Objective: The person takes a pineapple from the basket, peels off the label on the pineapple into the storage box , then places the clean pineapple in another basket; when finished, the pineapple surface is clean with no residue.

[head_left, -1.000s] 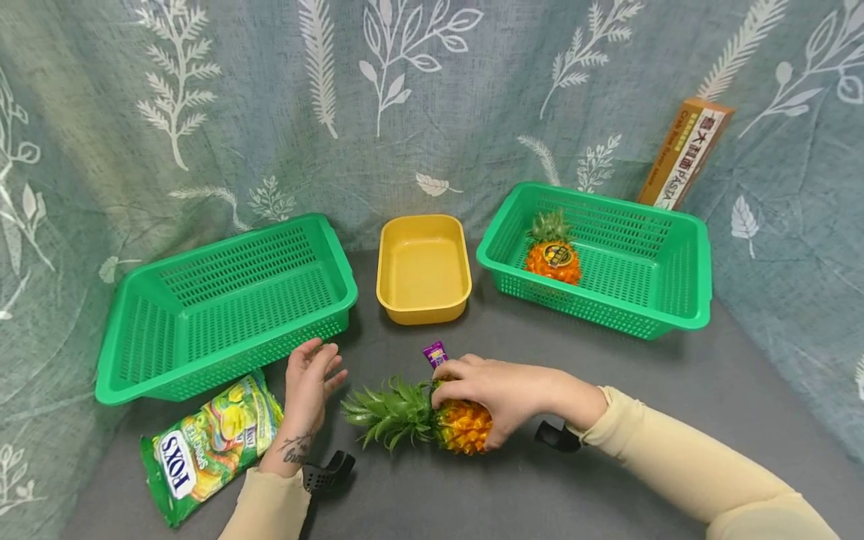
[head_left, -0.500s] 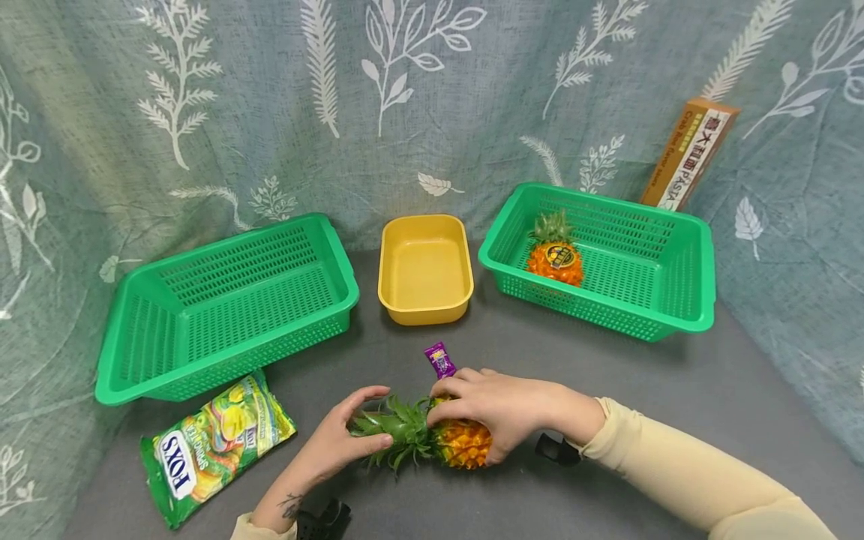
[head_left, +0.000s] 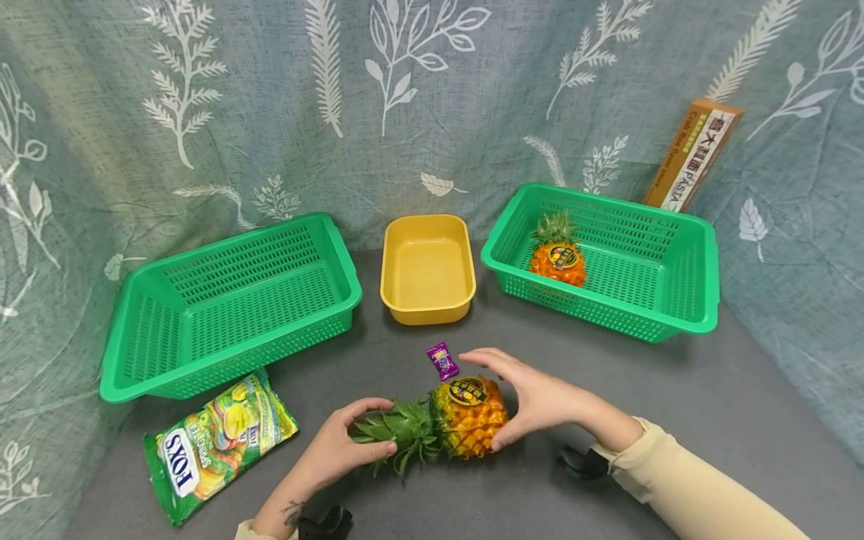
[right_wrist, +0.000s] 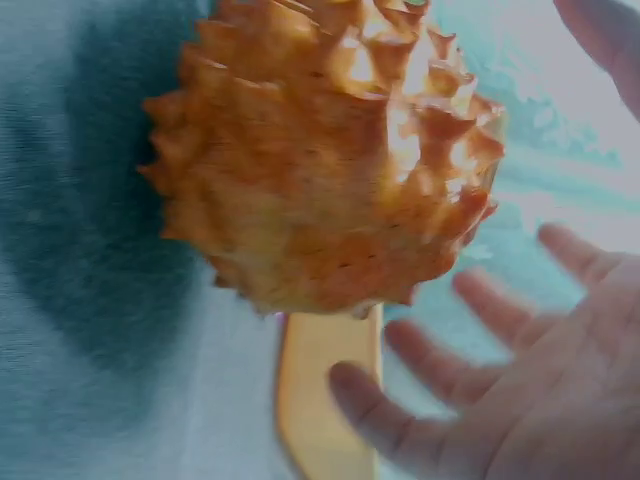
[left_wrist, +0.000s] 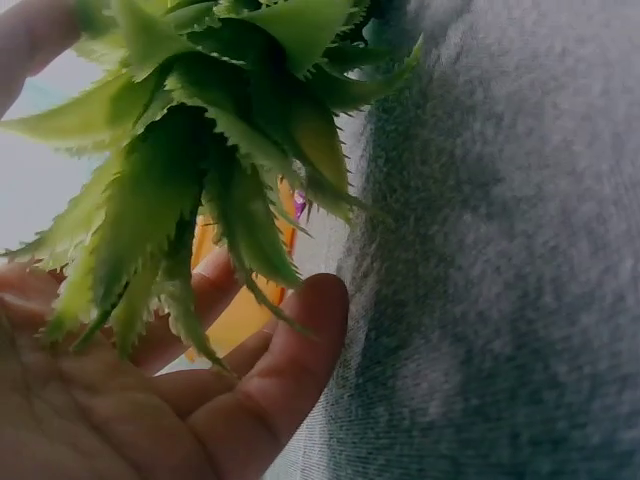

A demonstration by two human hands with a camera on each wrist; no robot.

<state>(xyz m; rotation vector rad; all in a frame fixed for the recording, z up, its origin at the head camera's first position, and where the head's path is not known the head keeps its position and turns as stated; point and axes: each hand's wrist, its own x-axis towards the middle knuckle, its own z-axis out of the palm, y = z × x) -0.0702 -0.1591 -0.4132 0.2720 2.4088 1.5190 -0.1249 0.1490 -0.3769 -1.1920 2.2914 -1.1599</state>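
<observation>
A pineapple (head_left: 471,420) with orange-yellow skin and a black round label lies on its side on the grey table, leaves to the left. My left hand (head_left: 354,442) reaches round its green crown (left_wrist: 200,150), thumb on the near side and fingers on the far side. Leaves hide part of those fingers. By the fruit's right end is my right hand (head_left: 533,394), its fingers spread. In the right wrist view these fingers (right_wrist: 440,380) stand apart from the spiky skin. Just behind the pineapple lies a small purple packet (head_left: 442,361).
A green basket (head_left: 223,360) stands at the left, a Fox's candy bag (head_left: 219,446) before it. A yellow tub (head_left: 428,313) stands in the middle. The right green basket (head_left: 601,319) holds another pineapple (head_left: 559,262); a pasta box (head_left: 695,154) leans behind it.
My left hand has come from beside the candy bag to the pineapple's crown. The right hand has let go of the fruit and drawn back to the right, baring the label.
</observation>
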